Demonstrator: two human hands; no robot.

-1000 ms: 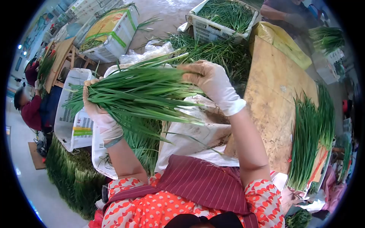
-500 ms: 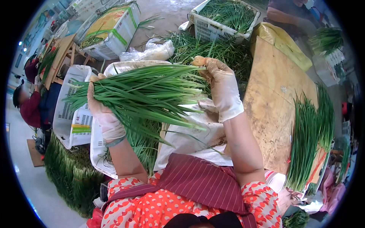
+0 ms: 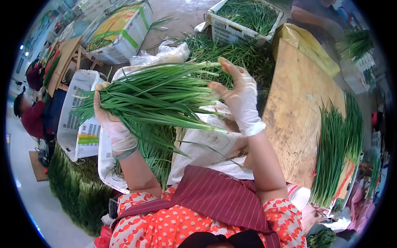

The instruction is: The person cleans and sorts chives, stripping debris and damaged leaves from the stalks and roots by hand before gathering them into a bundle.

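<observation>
A loose bunch of garlic chives (image 3: 161, 95) lies sideways in front of me, leaves to the left and pale stem ends to the right. Wrapped around its leafy part is my gloved left hand (image 3: 113, 124). My right hand (image 3: 242, 93), also gloved, is at the stem ends with thumb and fingers spread apart. One stem at the top reaches farther right than the others, its tip at my right fingertips; I cannot tell whether they touch. Below the bunch, more chives (image 3: 155, 151) lie in a white crate (image 3: 108, 165).
A wooden board (image 3: 297, 111) on the right bears tied chive bundles (image 3: 331, 153). Loose greens (image 3: 231, 58) are heaped ahead, before a filled white crate (image 3: 240, 39). Stacked chives (image 3: 76, 190) stand at lower left. Other people (image 3: 33, 113) are at the left and upper right.
My right hand has gone from a closed pinch at the upper stem ends to spread fingers. The bunch has shifted slightly, and one top stem now sticks out. My left hand keeps its hold.
</observation>
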